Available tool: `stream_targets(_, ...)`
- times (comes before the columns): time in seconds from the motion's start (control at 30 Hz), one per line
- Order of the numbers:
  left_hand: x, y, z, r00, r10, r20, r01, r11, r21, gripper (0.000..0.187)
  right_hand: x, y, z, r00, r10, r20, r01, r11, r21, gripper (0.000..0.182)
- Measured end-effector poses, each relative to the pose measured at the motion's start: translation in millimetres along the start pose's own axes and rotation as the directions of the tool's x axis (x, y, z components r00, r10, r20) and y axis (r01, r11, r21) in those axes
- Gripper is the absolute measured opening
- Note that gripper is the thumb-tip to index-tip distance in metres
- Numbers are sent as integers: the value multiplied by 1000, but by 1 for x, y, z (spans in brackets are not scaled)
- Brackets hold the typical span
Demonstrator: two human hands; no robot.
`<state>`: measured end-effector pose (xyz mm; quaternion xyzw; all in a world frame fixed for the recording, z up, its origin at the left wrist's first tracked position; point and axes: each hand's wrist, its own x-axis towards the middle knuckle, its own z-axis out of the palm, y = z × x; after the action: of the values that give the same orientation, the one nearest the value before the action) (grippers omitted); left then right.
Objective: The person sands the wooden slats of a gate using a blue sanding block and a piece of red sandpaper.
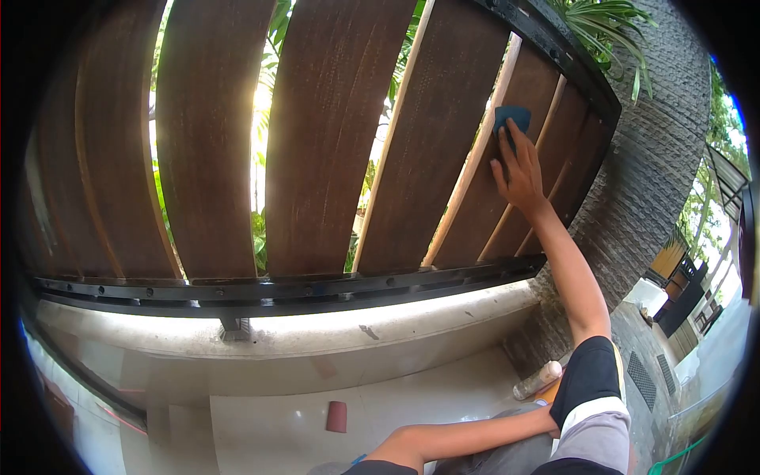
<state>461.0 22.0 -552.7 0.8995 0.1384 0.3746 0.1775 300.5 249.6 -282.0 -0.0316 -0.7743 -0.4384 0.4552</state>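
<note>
My right hand [521, 168] reaches up to the dark brown wooden slats. Its fingers press a blue-green piece of sandpaper [512, 119] flat against one slat [500, 170] near the right end of the panel. My left forearm [475, 437] crosses low in front of me. Its hand is mostly hidden behind my right sleeve, so its fingers do not show. On the pale tiled floor lies a reddish piece of sandpaper [336, 416], apart from both hands.
A black metal frame [317, 294] borders the slats, above a pale ledge [309, 340]. To the right rises a rough grey stone pillar [645, 150]. A bottle-like cylinder [538, 380] is beside my right arm. Green plants [609, 32] show behind.
</note>
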Motion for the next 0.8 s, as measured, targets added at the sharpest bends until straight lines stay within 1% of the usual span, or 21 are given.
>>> stream_targets(0.03, -1, -1, 1, 1000, 3, -3, -3, 1000, 3, 50, 6, 9, 3, 1000, 0, -3, 0, 1000, -1, 55)
stream_targets(0.1, 4, -3, 10, 1000, 9, -5, -9, 1000, 5, 50, 25, 34, 16, 989, 101, -110, -97, 994, 44, 52)
stream_targets(0.17, 33, -6, 24, 1000, 8, 8, -8, 1000, -10, 50, 54, 53, 20, 956, 222, -194, -202, 972, 117, 50)
stream_targets(0.2, 32, -4, 17, 1000, 5, 20, -5, 1000, -27, 50, 62, 54, 22, 953, 242, -184, -224, 968, 111, 50)
stream_targets(0.23, 37, 0, 18, 999, 6, 36, -4, 999, -46, 50, 70, 50, 25, 922, 317, -222, -295, 947, 127, 51)
stream_targets(0.27, 5, 9, -4, 998, 11, 59, -7, 998, -66, 50, 72, 44, 24, 883, 390, -263, -366, 921, 137, 51)
stream_targets(0.33, 12, 13, -15, 993, 31, 116, -22, 996, -82, 51, 58, 25, 26, 896, 352, -271, -347, 935, 71, 52)
stream_targets(0.4, 2, 14, -43, 984, 42, 174, -30, 997, -69, 51, 35, 9, 12, 937, 292, -191, -281, 956, 85, 46)
stream_targets(0.43, 3, 21, -51, 979, 35, 203, -24, 998, -59, 51, 20, 8, 7, 925, 315, -213, -305, 949, 78, 46)
stream_targets(0.47, -1, 19, -69, 923, -103, 370, 65, 991, 113, 49, 7, 6, 5, 927, 332, -178, -313, 942, 123, 42)
stream_targets(0.5, -4, 25, -110, 828, -260, 497, 121, 948, 294, 46, -7, 2, 5, 927, 347, -141, -322, 931, 175, 38)
stream_targets(0.53, -9, 26, -140, 731, -408, 547, 269, 909, 319, 41, -20, -7, 7, 869, 468, -162, -423, 871, 250, 35)
stream_targets(0.57, -2, 49, -185, 528, -574, 626, 499, 806, 319, 39, -33, -18, 10, 794, 583, -172, -511, 794, 328, 33)
stream_targets(0.6, -13, 66, -211, 675, -583, 453, 531, 810, 251, 40, -47, -31, 13, 775, 604, -185, -527, 780, 338, 33)
stream_targets(0.63, -26, 69, -223, 824, -492, 282, 447, 869, 211, 36, -58, -45, 17, 639, 758, -129, -620, 607, 497, 31)
stream_targets(0.67, -23, 88, -239, 876, -444, 188, 416, 893, 173, 35, -66, -57, 21, 491, 870, -37, -660, 400, 636, 30)
stream_targets(0.7, -18, 106, -249, 912, -396, 109, 367, 905, 216, 32, -73, -68, 26, 478, 877, -35, -649, 381, 658, 30)
stream_targets(0.77, 2, 140, -259, 924, -376, 68, 346, 898, 272, 32, -85, -92, 39, 314, 949, -16, -566, 201, 800, 27)
stream_targets(0.8, 16, 154, -257, 935, -341, 94, 298, 902, 312, 32, -85, -100, 43, 304, 953, 22, -558, 159, 814, 27)
